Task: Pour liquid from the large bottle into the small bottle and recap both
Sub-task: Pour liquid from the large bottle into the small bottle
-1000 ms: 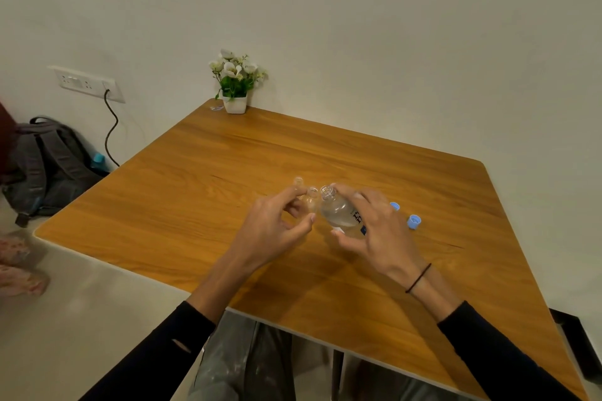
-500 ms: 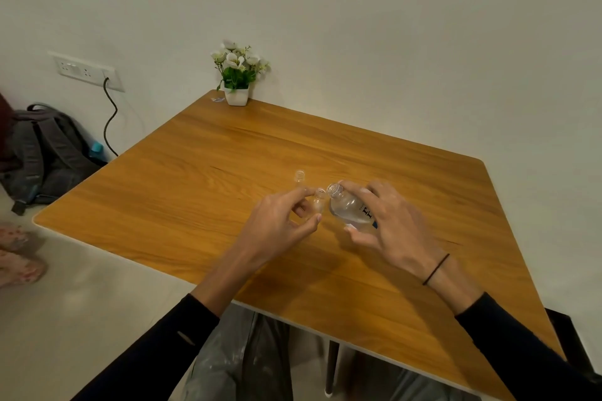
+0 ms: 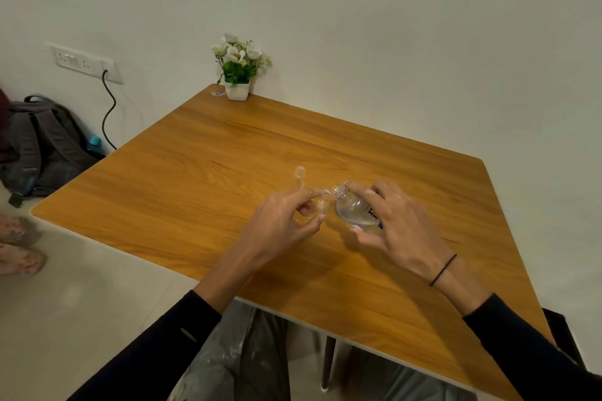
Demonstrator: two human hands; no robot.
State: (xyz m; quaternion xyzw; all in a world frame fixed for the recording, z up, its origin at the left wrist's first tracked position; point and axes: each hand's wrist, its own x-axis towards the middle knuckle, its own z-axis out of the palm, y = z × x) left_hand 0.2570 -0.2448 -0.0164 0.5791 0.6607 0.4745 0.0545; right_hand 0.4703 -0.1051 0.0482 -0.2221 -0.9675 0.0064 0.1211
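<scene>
Right hand [image 3: 395,221] grips tilted large clear bottle [image 3: 353,209]; dark label lettering unreadable. Left hand [image 3: 281,223] pinches small clear bottle [image 3: 322,202], mouths adjacent.

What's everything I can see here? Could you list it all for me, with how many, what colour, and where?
large bottle: one, clear with liquid inside, tilted, uncapped, gripped by the right hand
small bottle: one, clear, uncapped, pinched by the left hand
second small vial: one, clear, upright on the table behind the hands
table: one, orange-brown wood
potted plant: one, white flowers, white pot, far table corner
backpack: one, grey, floor at left
wall socket: one, white, with a black cable
left hand: one, black sleeve
right hand: one, black wristband, black sleeve
</scene>
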